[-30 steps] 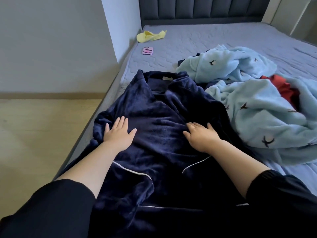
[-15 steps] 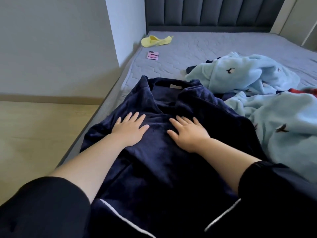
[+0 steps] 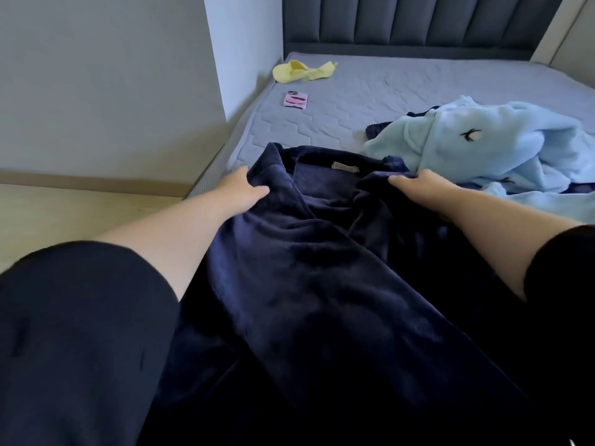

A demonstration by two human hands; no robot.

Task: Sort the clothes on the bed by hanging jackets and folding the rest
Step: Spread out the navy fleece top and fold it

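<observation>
A navy fleece top (image 3: 322,268) lies spread on the bed (image 3: 370,101), collar and label pointing away from me. My left hand (image 3: 240,194) grips its left shoulder at the collar, thumb over the fabric and fingers tucked beneath. My right hand (image 3: 418,191) grips the right shoulder the same way. To the right lies a heap of light blue fleece clothes (image 3: 483,152) with small dark bird marks, partly on top of another dark garment.
A yellow garment (image 3: 302,70) lies near the headboard (image 3: 418,24) at the far left of the bed. A pink phone (image 3: 295,99) lies just in front of it. A wall corner (image 3: 225,59) and wooden floor (image 3: 64,214) border the bed's left edge.
Both hands slid up from the chest of the navy top to its shoulders and closed on the fabric there. The view tilted toward the headboard.
</observation>
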